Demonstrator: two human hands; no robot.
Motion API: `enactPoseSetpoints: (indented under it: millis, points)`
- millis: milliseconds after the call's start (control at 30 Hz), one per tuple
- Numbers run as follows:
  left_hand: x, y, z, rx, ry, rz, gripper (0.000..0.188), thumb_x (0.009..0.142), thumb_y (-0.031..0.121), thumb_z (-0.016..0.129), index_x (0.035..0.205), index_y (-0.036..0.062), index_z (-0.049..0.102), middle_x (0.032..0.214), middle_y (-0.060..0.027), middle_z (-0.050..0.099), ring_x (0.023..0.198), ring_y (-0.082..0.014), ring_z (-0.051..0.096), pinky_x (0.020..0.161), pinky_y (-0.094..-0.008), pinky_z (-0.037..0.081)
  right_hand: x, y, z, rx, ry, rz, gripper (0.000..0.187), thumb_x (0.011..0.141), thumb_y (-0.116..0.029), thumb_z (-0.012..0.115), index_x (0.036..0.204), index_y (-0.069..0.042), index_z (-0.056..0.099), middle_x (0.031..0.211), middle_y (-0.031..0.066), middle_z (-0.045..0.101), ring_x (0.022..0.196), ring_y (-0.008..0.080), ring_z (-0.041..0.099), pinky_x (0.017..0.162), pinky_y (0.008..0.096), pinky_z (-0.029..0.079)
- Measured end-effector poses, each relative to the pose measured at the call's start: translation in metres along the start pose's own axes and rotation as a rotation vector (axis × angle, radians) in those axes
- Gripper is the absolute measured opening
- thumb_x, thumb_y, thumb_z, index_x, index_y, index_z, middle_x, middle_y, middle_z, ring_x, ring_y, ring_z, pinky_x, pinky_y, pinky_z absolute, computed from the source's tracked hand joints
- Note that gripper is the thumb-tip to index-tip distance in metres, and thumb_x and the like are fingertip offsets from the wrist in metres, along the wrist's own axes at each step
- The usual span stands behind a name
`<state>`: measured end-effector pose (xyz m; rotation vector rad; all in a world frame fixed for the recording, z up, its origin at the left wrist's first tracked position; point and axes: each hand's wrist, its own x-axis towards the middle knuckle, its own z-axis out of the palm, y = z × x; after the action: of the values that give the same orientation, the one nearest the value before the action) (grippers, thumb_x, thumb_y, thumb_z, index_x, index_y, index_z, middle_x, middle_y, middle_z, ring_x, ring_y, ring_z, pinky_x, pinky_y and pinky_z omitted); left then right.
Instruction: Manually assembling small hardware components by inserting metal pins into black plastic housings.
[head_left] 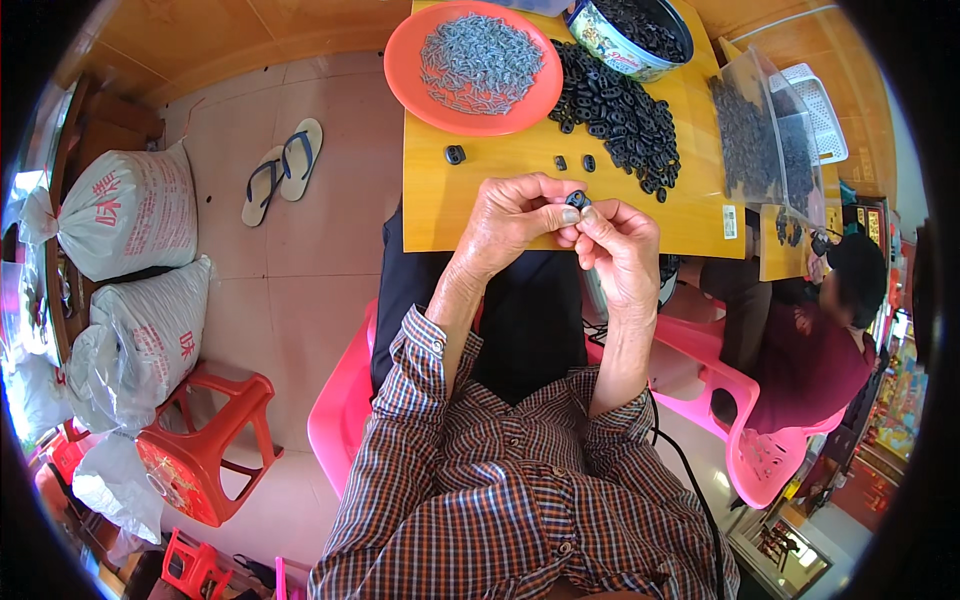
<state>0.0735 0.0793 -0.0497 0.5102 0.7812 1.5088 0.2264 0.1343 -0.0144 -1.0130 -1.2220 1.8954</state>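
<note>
My left hand [517,218] and my right hand [620,245] meet over the near edge of the yellow table [445,205]. Between their thumbs and fingertips they pinch one small black cord lock [577,200], partly covered by the fingers. Just beyond the hands lie two loose black pieces, one a cord lock piece [588,163]. Farther left sits a larger black cord lock [455,154]. An orange-red plate [400,75] full of small metal springs [480,62] stands at the far left of the table, beside a spread pile of black cord lock pieces [625,125].
A printed tub [615,45] of black pieces stands behind the pile. Clear plastic bins [745,140] with more pieces and a white basket [815,110] are at the right. Another person [810,350] sits there. Left are flip-flops [298,160], white sacks [130,215] and a red stool [205,440].
</note>
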Motion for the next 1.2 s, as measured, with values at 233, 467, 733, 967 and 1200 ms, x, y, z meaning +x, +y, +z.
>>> enactPoseSetpoints:
  millis: [233, 467, 733, 967, 1200]
  points:
    - [-0.001, -0.003, -0.002, 0.04, -0.023, 0.017, 0.016, 0.086, 0.0, 0.067, 0.102, -0.0038, 0.066, 0.082, -0.0074, 0.067, 0.07, -0.0124, 0.065, 0.066, -0.0271, 0.059, 0.0, -0.008, 0.004, 0.006, 0.008, 0.1, 0.015, 0.086, -0.009, 0.068, 0.08, 0.002, 0.061, 0.062, 0.0073, 0.06, 0.047, 0.01, 0.052, 0.043, 0.0194, 0.039]
    - [0.0, -0.004, -0.003, 0.082, -0.04, 0.021, 0.019, 0.087, 0.0, 0.067, 0.105, -0.0034, 0.066, 0.083, -0.0072, 0.068, 0.071, -0.0127, 0.065, 0.066, -0.0269, 0.058, 0.002, -0.011, 0.004, -0.018, 0.007, 0.107, 0.015, 0.086, -0.009, 0.068, 0.081, 0.003, 0.06, 0.063, 0.0075, 0.06, 0.047, 0.0105, 0.053, 0.042, 0.0198, 0.04]
    - [-0.009, -0.004, -0.001, 0.123, 0.023, 0.149, 0.022, 0.089, 0.0, 0.064, 0.11, -0.004, 0.064, 0.093, -0.0067, 0.067, 0.078, -0.0129, 0.065, 0.073, -0.0274, 0.057, 0.001, 0.001, 0.006, 0.061, 0.0, 0.049, 0.015, 0.089, -0.012, 0.067, 0.09, 0.002, 0.062, 0.077, 0.0068, 0.064, 0.059, 0.0102, 0.057, 0.051, 0.0201, 0.045]
    - [-0.031, 0.008, -0.027, 1.162, 0.543, 0.64, 0.029, 0.076, 0.004, 0.073, 0.105, 0.0004, 0.066, 0.085, -0.0102, 0.058, 0.068, -0.0227, 0.062, 0.057, -0.0318, 0.051, 0.002, 0.01, 0.015, -0.329, 0.141, -0.058, 0.017, 0.09, -0.015, 0.067, 0.094, 0.001, 0.064, 0.078, 0.0039, 0.064, 0.06, 0.0085, 0.058, 0.054, 0.02, 0.046]
    - [-0.035, 0.016, -0.036, 1.627, 0.692, 0.688, 0.031, 0.076, 0.008, 0.072, 0.105, 0.0004, 0.065, 0.089, -0.009, 0.051, 0.079, -0.0251, 0.059, 0.064, -0.036, 0.051, 0.006, 0.027, 0.014, -0.548, 0.236, -0.221, 0.011, 0.09, -0.011, 0.066, 0.095, -0.001, 0.065, 0.076, 0.0013, 0.063, 0.062, 0.007, 0.058, 0.053, 0.0208, 0.047]
